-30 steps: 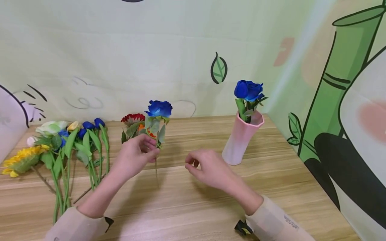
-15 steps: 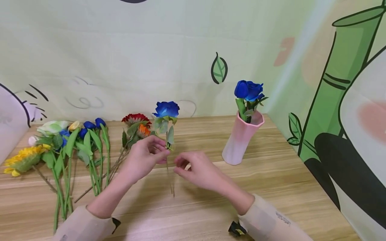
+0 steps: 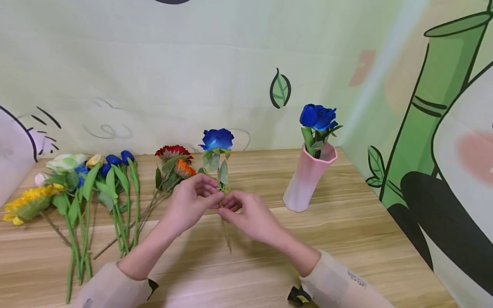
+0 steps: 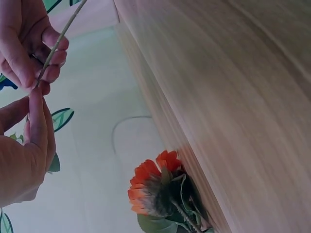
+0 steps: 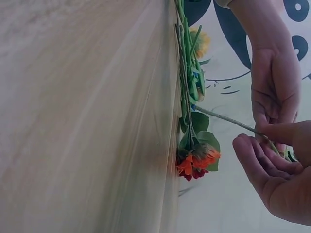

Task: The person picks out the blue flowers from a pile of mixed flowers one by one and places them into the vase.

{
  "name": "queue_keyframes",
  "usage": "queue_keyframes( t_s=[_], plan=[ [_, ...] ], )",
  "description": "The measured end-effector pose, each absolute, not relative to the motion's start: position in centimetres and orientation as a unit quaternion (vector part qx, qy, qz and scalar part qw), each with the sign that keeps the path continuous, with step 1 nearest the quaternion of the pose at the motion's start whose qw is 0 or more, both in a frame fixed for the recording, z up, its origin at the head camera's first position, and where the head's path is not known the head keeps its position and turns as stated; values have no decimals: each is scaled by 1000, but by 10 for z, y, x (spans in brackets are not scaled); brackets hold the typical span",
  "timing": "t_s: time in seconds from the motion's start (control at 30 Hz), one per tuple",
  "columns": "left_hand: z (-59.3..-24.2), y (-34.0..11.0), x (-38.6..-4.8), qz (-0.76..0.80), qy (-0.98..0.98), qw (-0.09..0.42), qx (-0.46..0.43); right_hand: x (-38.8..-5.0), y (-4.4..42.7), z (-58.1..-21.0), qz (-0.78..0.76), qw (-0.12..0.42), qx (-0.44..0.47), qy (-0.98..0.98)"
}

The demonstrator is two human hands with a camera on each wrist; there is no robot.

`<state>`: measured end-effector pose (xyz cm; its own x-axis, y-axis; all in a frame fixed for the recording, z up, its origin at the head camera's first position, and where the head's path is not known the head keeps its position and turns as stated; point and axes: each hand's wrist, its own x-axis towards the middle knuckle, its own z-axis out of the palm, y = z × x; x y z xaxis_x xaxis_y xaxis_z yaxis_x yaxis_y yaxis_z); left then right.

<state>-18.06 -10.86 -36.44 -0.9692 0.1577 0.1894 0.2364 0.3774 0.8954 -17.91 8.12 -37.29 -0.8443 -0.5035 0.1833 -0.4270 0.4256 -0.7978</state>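
A blue rose (image 3: pixel 217 139) stands upright in front of me, its thin stem (image 3: pixel 226 235) reaching down above the table. My left hand (image 3: pixel 194 200) pinches that stem just under the leaves. Right beside it, my right hand (image 3: pixel 248 214) has thumb and fingertips on the same stem, slightly lower. Seen from the left wrist, the stem (image 4: pixel 60 36) crosses the fingers of the right hand (image 4: pixel 24 41). From the right wrist, the thumb of the right hand (image 5: pixel 282 174) lies against the stem (image 5: pixel 228 119). The rose's bloom is out of sight in both wrist views.
A pink and white vase (image 3: pixel 308 179) at the right holds a blue rose (image 3: pixel 325 117) and a blue tulip (image 3: pixel 308 115). At the left lie a sunflower (image 3: pixel 31 203), a white flower (image 3: pixel 66 162) and several tulips. Red (image 3: pixel 173 152) and orange flowers (image 3: pixel 185 169) lie behind my left hand.
My left hand has carried the blue rose a little to the right. My right hand has moved left and now meets the stem, where before it was apart from it.
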Motion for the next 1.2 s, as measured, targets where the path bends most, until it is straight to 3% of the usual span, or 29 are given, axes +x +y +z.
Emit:
queue_keyframes(
  t_s=[0.27,1.2],
  plan=[
    [-364,-107,-179,-555,-823,36,-115,-179,80,-372,-516,68,-239,820],
    [-366,-108,-177,-547,-825,33,-135,-183,87,-365,-557,82,-235,792]
  ],
)
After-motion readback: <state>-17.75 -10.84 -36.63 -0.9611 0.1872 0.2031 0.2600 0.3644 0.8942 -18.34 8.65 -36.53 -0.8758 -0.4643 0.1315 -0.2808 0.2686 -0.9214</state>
